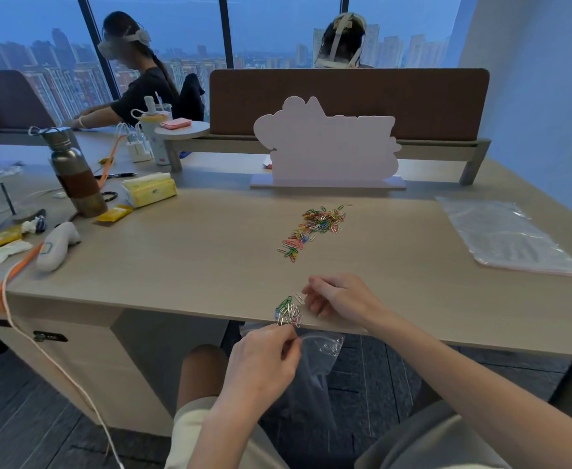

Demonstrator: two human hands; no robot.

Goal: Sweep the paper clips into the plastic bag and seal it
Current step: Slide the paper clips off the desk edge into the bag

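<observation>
Left hand sits just below the near edge of the surface, fingers curled, pinching the rim of a clear plastic bag. The bag hangs under the edge, mouth up against it. Can't tell how wide the mouth is held.

Right hand rests on the surface right at the near edge, fingers loosely bent, holding nothing. Fingertips touch a small cluster of paper clips, which sits on the very lip of the surface, directly above the bag mouth. Clips here look mostly silver and green.

Main pile of paper clips lies mid-surface, well apart from both hands: a multicoloured streak running diagonally from far right to near left, with a few strays at each end.

A second clear bag lies flat on the right side of the surface, away from the pile, with a reddish strip along its near edge.

Behind the pile: a white cut-out board standing upright on a flat base, and a brown divider panel behind that.

Left side clutter: a metal bottle upright, a yellow tissue pack beside it, a white handheld device lying near the left edge, and an orange strap trailing off the surface.

Two people wearing head rigs sit at the far desks.
</observation>
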